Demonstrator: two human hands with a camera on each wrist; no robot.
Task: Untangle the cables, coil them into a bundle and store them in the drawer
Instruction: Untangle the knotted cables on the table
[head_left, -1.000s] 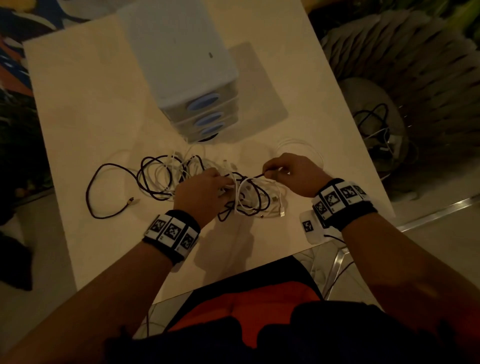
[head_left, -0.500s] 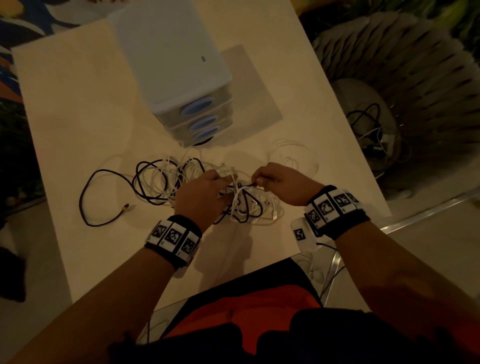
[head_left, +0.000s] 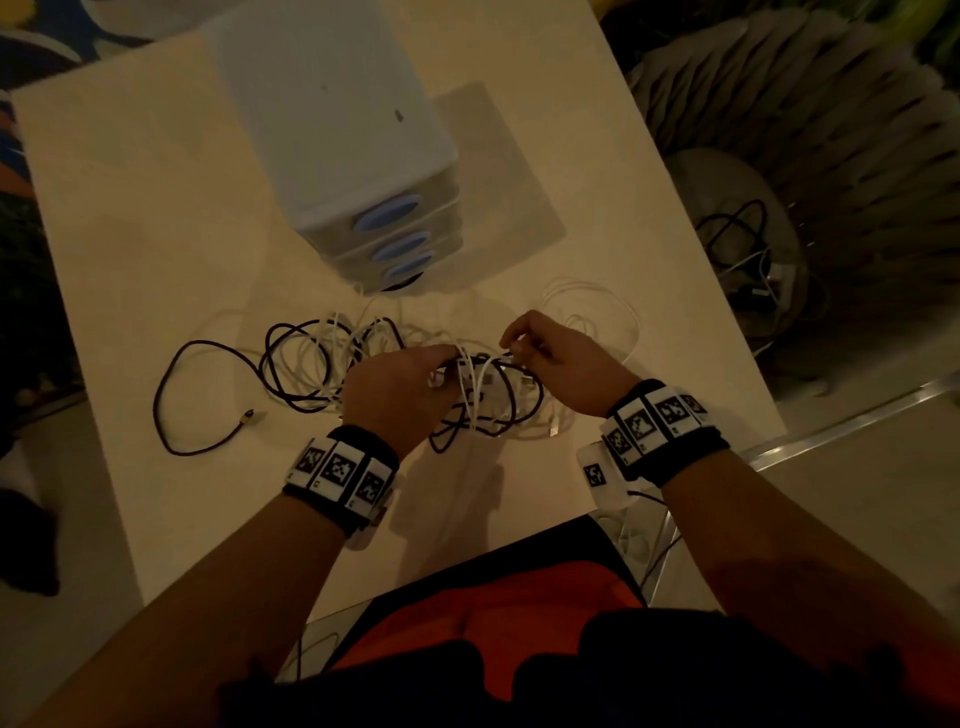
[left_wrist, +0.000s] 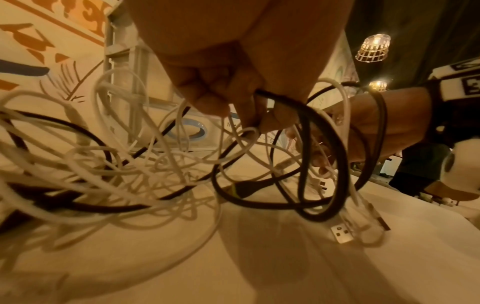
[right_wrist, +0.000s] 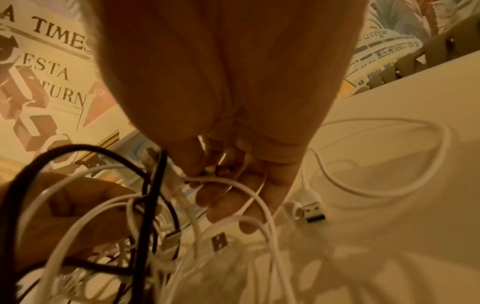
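Both hands we found gripping the tangled cables (head_left: 311, 364): left hand (head_left: 395, 389) clutching black loops, right hand (head_left: 561, 364) pinching white strands.

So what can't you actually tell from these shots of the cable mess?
- How many cables there are: head view, dim and overlapping.
- What the right hand pinches exactly: right wrist view, fingers cover it.
- Drawer unit contents: all fronts shut, head view.
- Where the black cable runs under the left hand: hand hides it.
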